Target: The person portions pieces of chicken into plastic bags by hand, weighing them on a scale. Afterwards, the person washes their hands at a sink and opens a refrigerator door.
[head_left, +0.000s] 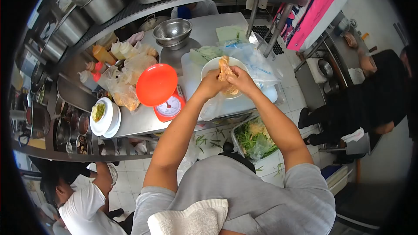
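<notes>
Two hands: left hand (210,85) and right hand (242,81) grasping the meat (224,64) between them
Meat: just above the white bowl (210,65)
Handling: probably light, soft, slippery
Best hold: thick middle, fingers supporting underneath
Scale (169,106): left of the bowl

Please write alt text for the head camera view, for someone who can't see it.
Two bare hands, left and right, hold a piece of raw-looking meat over a white bowl on a metal kitchen counter. Beside them stands a red scale; a bin of greens sits below.
</notes>
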Available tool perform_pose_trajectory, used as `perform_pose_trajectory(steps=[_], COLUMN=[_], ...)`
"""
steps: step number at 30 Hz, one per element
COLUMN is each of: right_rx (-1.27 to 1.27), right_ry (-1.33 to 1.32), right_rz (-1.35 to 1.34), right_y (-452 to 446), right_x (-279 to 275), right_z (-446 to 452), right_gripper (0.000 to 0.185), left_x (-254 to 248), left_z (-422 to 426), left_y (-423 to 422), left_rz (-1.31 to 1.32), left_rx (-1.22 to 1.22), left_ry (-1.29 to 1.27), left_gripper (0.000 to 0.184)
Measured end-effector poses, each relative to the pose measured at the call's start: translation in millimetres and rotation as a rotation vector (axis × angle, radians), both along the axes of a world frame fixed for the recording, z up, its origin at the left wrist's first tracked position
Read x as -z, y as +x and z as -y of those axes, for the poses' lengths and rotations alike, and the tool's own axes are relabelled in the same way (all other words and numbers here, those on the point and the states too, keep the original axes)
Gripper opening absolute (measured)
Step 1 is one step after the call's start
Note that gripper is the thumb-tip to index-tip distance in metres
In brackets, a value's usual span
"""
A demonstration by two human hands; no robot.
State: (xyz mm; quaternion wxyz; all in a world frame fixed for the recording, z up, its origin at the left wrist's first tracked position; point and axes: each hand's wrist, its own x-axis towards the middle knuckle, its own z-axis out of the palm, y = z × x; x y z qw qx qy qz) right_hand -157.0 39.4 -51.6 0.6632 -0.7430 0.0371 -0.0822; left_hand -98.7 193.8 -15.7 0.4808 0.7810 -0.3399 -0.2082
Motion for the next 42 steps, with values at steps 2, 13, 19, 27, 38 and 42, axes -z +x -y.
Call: perform_pose_trajectory(steps=[2,13,19,27,38,42], right_rx=[0.03,-0.117,-0.096,-0.082,-0.091,-0.175], right_ry=[-0.025,0.451,0.67,-0.054,0.42,0.651], right_rz=[0.018,-0.164,-0.249,-0.352,-0.279,-0.264], right_y=[-3.4,-14.2,-3.1,2.4,-43.3,-61.5], right_x=[4.3,-1.8,-15.6,-41.1,-69.2,-62.9], right_z=[4.6,24.5,45.7,78.4,71.7,55.6], right_gripper=[0.037,0.032,0.033,0.037,0.036,0.041], left_x=[-4.0,-3.8,14.2,23.7,-8.5,23.3], left_z=[-0.3,-3.0,-10.0,-3.5,-110.9,-125.9], left_y=[-1.3,3.8,4.4,8.0,-54.1,-60.7], left_rz=[-0.368,-0.531,-0.799,-0.369,0.096,0.169], left_rx=[0.104,0.194,0.066,-0.213,0.064,-0.094], left_ry=[-0.184,-0.28,-0.534,-0.215,0.158,0.286], left_gripper=[0.053,0.053,0.049,0.055,0.041,0.015])
